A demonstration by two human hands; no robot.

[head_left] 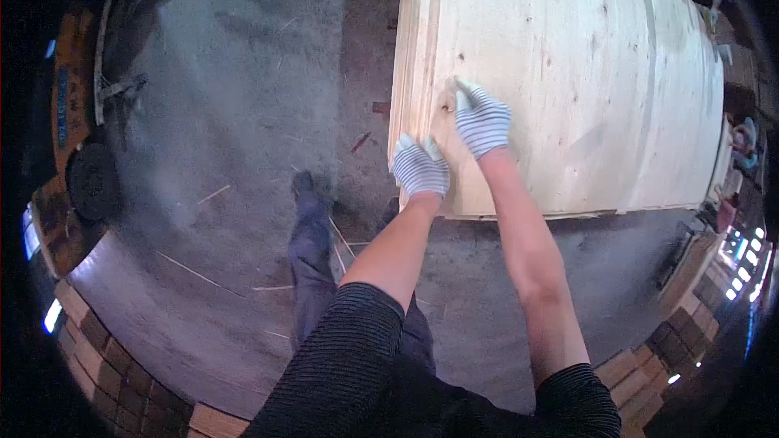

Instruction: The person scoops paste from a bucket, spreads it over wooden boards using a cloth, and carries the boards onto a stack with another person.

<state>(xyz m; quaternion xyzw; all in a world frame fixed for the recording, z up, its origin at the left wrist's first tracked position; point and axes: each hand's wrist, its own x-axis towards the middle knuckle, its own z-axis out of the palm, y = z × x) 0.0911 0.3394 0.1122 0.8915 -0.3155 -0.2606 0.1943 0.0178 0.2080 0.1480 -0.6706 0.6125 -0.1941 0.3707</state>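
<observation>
A stack of pale wood sheets [576,81] with small dark knots fills the upper right of the head view. My left hand [420,167], in a striped glove with white fingertips, is at the stack's left edge near its front corner, fingers bent over the edge; whether they grip a sheet cannot be made out. Further in on the top sheet is my right hand [483,119], gloved the same way. Its thumb and forefinger are close together beside a dark knot [447,105], and anything between them is too small to tell.
Thin wood strips [188,268] lie scattered on the grey concrete floor [243,113] around my legs. An orange machine with a black wheel [91,182] stands at the far left. Stacked wooden blocks [114,365] line the lower left, with more at the lower right.
</observation>
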